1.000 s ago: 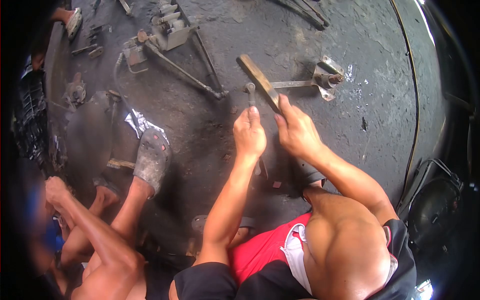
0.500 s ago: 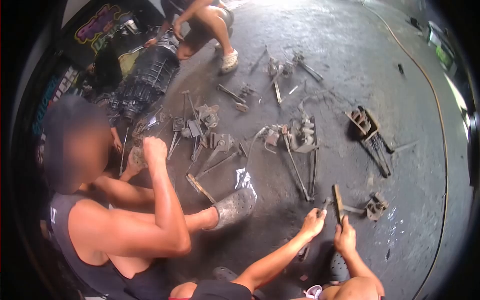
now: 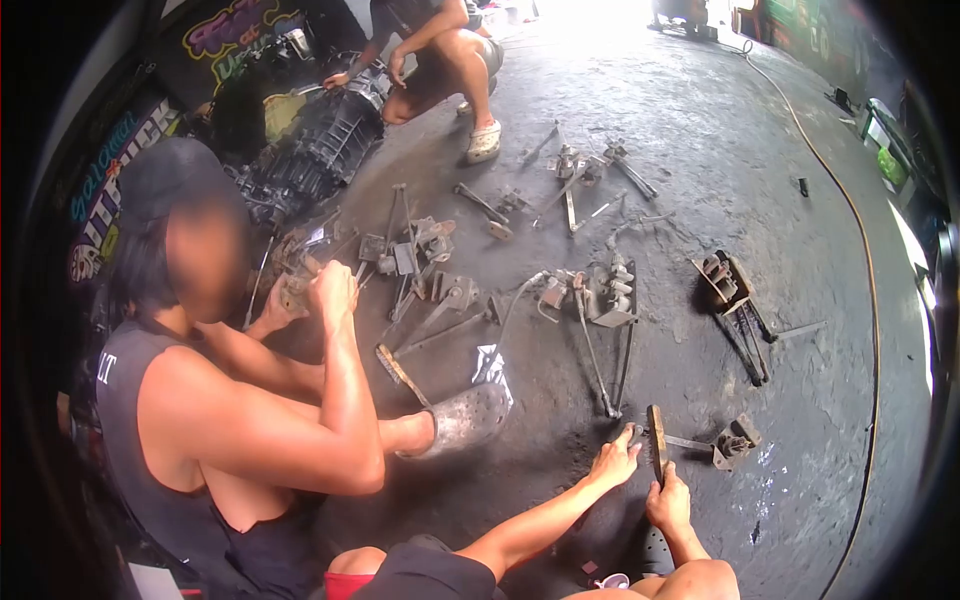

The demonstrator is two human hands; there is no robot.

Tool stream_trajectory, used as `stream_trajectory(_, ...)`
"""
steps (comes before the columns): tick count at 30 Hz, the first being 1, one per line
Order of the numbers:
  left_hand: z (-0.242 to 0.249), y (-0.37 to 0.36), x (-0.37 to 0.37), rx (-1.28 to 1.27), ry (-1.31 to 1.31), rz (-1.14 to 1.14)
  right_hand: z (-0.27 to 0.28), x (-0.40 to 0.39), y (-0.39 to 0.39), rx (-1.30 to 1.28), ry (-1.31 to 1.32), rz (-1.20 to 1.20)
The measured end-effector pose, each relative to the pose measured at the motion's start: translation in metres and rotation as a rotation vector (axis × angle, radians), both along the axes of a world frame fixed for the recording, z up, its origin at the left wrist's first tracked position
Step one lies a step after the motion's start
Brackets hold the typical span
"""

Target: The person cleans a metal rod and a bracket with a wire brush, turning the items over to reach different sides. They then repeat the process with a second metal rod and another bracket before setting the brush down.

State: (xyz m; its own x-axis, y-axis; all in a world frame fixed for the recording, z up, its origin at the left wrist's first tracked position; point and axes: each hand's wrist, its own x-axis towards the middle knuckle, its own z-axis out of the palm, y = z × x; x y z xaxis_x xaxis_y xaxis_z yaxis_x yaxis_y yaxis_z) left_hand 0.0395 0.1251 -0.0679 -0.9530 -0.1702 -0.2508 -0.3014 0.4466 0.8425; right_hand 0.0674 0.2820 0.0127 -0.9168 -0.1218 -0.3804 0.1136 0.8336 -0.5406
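Note:
My right hand (image 3: 670, 502) is closed around the lower end of a wooden-backed wire brush (image 3: 656, 435), which points up and away from me. Just to its left, my left hand (image 3: 615, 462) pinches the near end of a metal linkage rod (image 3: 688, 443). The brush overlaps the rod, its bristle side facing my left fingers. At the rod's far end, on the right, is a greasy bracket (image 3: 735, 445) resting on the floor.
Several dirty linkages, such as a rod assembly (image 3: 610, 300) and a box-shaped bracket (image 3: 725, 285), lie on the dark floor. A seated co-worker (image 3: 230, 420) is close on my left; another person (image 3: 440, 60) crouches by a gearbox (image 3: 325, 140). A hose (image 3: 860, 220) runs along the right.
The view has tilted up, showing more of the far floor. Both my hands and the brush sit slightly lower and further left in view; the brush is more upright. The co-worker's head has lifted.

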Motion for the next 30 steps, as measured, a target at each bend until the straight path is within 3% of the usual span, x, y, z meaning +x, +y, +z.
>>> stream_trajectory(3, 0.006, -0.005, -0.002, -0.070, -0.125, -0.043, 0.000, 0.000, -0.003, -0.039, 0.015, 0.001)
stream_trajectory(9, -0.009, -0.006, 0.003, -0.094, -0.032, 0.016, -0.012, 0.002, -0.001, -0.005, 0.005, -0.006)
stream_trajectory(13, -0.006, -0.005, -0.001, -0.051, -0.107, 0.043, -0.011, -0.003, -0.001, -0.099, 0.002, -0.045)
stream_trajectory(16, 0.025, -0.009, -0.008, 0.011, -0.213, 0.039, -0.015, -0.003, 0.008, -0.214, 0.028, -0.076)
stream_trajectory(17, 0.012, -0.006, -0.006, -0.034, -0.145, 0.074, -0.014, -0.003, 0.013, -0.242, -0.030, -0.101)
stream_trajectory(20, -0.006, -0.012, -0.003, -0.026, 0.042, 0.000, -0.021, -0.004, 0.022, -0.313, -0.053, -0.100)
stream_trajectory(30, 0.022, -0.022, 0.002, -0.034, -0.142, -0.111, -0.070, 0.008, 0.046, -0.501, -0.084, -0.006)
